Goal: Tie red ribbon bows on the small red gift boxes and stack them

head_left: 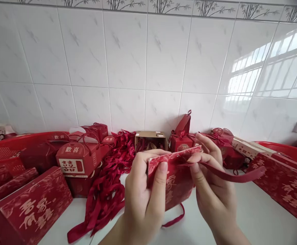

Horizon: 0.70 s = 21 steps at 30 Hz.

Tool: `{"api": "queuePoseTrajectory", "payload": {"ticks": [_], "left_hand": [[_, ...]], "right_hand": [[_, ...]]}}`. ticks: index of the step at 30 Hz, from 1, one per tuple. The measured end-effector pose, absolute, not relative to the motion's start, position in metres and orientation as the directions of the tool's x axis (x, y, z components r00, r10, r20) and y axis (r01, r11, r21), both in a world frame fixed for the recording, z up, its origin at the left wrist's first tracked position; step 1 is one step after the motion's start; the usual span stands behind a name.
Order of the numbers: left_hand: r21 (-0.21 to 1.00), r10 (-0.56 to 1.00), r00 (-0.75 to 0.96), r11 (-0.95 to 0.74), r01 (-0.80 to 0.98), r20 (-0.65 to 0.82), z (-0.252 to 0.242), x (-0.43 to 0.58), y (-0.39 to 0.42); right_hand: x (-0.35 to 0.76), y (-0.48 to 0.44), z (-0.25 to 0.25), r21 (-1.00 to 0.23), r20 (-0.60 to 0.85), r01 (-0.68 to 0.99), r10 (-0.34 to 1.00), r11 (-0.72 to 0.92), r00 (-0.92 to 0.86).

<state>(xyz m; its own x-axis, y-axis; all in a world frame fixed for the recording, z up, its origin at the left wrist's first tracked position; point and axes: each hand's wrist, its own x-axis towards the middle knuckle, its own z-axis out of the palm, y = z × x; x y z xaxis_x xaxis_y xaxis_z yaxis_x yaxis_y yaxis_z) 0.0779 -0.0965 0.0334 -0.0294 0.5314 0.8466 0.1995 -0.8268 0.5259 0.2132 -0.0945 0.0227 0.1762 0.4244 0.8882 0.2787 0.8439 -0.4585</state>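
My left hand (148,190) is closed on the left side of a small red gift box (180,187) with gold characters, thumb on its front face. At the box's upper edge, my right hand (211,183) pinches a dark red ribbon (232,175) between thumb and forefinger. One end of the ribbon curls out to the right past my knuckles. Below the box hangs another loop of ribbon (177,217), close to the white table (189,228). My fingers hide part of the box's front and the spot where ribbon meets box.
A heap of red ribbons (107,180) lies left of my hands. Red boxes (33,207) stand at the left, and more printed boxes (286,190) at the right. An open cardboard box (151,136) sits against the tiled wall (128,58). Red baskets (0,149) flank both sides.
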Motion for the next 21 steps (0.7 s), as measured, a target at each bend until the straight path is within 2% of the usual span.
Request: {"api": "queuePoseTrajectory", "payload": {"ticks": [6, 17, 19, 21], "left_hand": [[0.379, 0.406, 0.064, -0.889, 0.256, 0.911, 0.0332, 0.0757, -0.1029], [0.294, 0.335, 0.111, -0.914, 0.279, 0.936, 0.0336, 0.074, -0.1043], [0.292, 0.331, 0.114, -0.919, 0.265, 0.937, 0.0324, 0.0753, -0.105], [0.291, 0.324, 0.121, -0.929, 0.227, 0.938, 0.0296, 0.078, -0.1064]], "right_hand": [[0.2116, -0.1004, 0.0218, -0.435, 0.901, 0.321, 0.406, 0.841, 0.156], [0.2124, -0.1004, 0.0215, -0.403, 0.915, 0.317, 0.374, 0.858, 0.153], [0.2114, -0.0989, 0.0205, -0.375, 0.926, 0.351, 0.336, 0.858, 0.169], [0.2096, -0.097, 0.0205, -0.307, 0.946, 0.356, 0.245, 0.883, 0.211]]}}
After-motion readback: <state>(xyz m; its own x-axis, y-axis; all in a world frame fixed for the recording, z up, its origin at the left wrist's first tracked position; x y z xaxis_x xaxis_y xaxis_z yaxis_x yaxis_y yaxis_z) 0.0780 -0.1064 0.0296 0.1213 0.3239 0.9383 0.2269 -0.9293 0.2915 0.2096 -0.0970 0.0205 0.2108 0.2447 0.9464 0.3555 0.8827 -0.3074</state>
